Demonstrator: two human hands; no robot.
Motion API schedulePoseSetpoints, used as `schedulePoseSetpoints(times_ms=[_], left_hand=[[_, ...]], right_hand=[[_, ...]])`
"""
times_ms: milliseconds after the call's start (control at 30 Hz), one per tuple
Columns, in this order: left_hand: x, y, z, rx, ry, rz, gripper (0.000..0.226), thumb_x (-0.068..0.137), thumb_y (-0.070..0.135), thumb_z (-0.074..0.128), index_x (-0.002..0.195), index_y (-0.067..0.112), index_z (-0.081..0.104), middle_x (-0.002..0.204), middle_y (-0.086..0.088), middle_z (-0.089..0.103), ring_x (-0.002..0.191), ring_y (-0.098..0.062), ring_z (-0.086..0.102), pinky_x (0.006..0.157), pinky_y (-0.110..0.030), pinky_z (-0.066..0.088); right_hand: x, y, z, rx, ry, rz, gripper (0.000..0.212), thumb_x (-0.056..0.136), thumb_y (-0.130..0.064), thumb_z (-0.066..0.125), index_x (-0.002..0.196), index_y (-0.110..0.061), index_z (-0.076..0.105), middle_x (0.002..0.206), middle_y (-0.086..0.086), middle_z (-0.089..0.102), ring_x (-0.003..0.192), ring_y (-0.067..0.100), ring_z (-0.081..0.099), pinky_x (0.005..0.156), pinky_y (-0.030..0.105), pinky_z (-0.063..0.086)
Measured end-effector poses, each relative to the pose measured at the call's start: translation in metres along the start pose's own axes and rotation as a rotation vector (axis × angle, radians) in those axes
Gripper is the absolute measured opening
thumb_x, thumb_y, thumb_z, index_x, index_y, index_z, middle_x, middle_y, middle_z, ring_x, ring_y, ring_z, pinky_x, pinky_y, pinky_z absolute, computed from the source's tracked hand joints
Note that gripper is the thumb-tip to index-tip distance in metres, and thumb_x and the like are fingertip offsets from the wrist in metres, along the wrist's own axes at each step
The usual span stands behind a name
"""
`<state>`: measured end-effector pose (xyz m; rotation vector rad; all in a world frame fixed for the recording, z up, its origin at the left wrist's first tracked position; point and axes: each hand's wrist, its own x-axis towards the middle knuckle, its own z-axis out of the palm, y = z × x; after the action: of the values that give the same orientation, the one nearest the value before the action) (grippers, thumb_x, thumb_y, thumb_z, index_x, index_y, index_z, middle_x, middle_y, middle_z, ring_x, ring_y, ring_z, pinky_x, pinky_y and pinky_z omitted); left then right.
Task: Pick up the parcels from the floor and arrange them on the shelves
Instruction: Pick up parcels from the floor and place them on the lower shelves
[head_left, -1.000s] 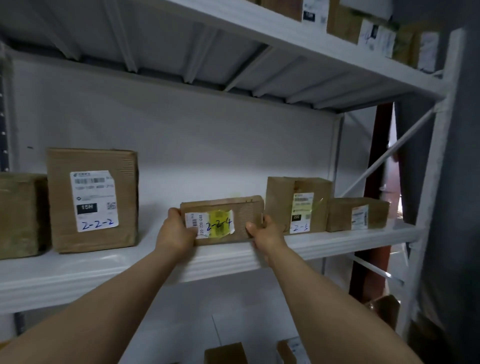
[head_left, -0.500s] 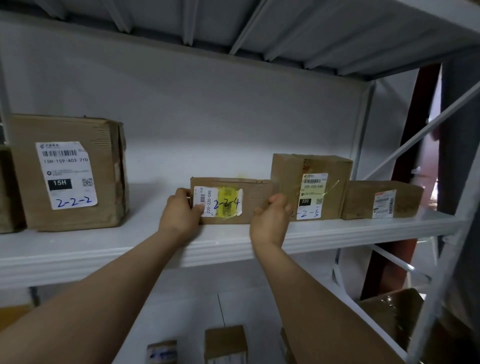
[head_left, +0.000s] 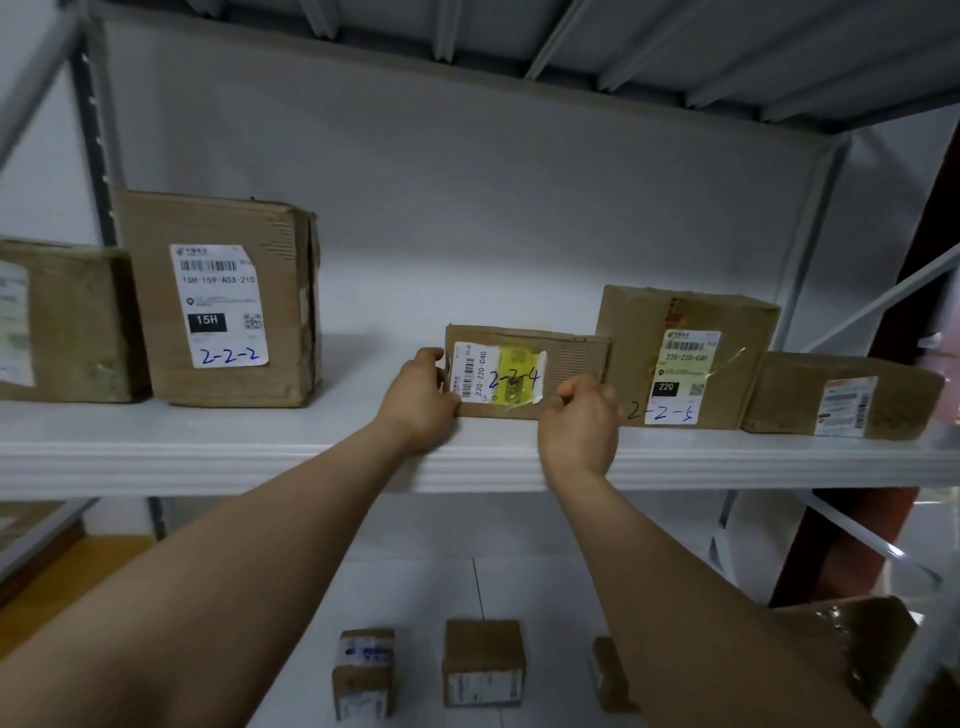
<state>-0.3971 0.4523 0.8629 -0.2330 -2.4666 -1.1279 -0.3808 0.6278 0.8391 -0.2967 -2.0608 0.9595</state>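
Light was dim, soft and cool, brightest on the wall (head_left: 467, 208). The boxes (head_left: 218, 301) cast faint shadows on the shelf (head_left: 208, 447). Wide-angle distortion bent the edges; the right edge was smeared.

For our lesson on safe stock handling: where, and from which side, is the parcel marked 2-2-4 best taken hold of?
Take the parcel marked 2-2-4 by its free left end and its front top edge, coming from the front. It lies low and long, with its right end close against the taller parcel marked 2-2-5, likely leaving no room for a grip there.
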Motion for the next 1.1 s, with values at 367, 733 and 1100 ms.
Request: schedulePoseSetpoints(times_ms=[367,733,1100], left_hand=[[-0.068,-0.019,-0.037,0.025,0.232,0.217,0.019,0.093,0.015,0.051,0.109,0.016,0.062,0.104,-0.003,0.061,0.086,-0.020,0.059,0.072,-0.028,0.043],[-0.184,-0.160,-0.124,0.274,-0.073,0.339,0.010,0.094,0.021,0.051,0.093,0.015,0.059,0.091,-0.004,0.062,0.075,-0.027,0.058,0.062,-0.040,0.048],[-0.297,-0.321,-0.112,0.280,-0.369,-0.077,0.012,0.092,0.019,0.051,0.089,0.016,0.063,0.084,-0.007,0.068,0.073,-0.030,0.062,0.061,-0.038,0.052]], right_hand=[[-0.073,-0.045,0.006,-0.013,-0.094,-0.143,0.008,0.091,-0.026,0.056,0.084,-0.025,0.051,0.092,0.004,0.065,0.097,0.027,0.057,0.090,0.039,0.036],[-0.234,-0.093,0.050,0.013,-0.207,-0.385,0.034,0.099,-0.023,0.052,0.067,-0.015,0.043,0.063,0.003,0.051,0.064,0.027,0.049,0.072,0.039,0.039],[-0.410,-0.023,0.122,-0.101,-0.691,-0.133,0.037,0.103,-0.038,0.044,0.074,-0.015,0.046,0.067,0.005,0.056,0.061,0.024,0.054,0.052,0.034,0.037]])
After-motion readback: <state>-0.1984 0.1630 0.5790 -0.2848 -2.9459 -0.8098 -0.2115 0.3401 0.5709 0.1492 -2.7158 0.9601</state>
